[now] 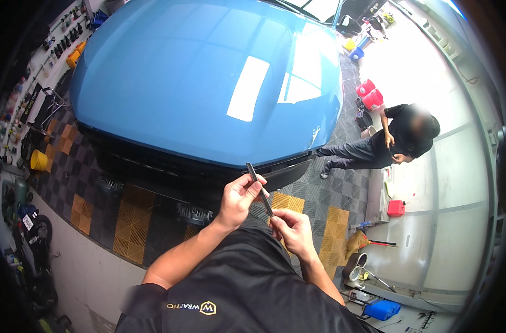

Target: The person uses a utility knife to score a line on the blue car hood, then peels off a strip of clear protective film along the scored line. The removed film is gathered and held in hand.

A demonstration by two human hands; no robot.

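Your left hand [237, 201], nearly closed, pinches the upper part of a slim dark tool [266, 203]; your right hand [293, 228] pinches its lower end. It slants before the blue hood [181, 83]. To your right, a co-worker [400, 145] stands.

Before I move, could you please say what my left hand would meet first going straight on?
Your left hand would likely meet the blue car hood, near its front, though depth is unclear.

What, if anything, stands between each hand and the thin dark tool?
Nothing visible does: the left hand already pinches the thin dark tool along its upper part, and the right hand holds its lower end.
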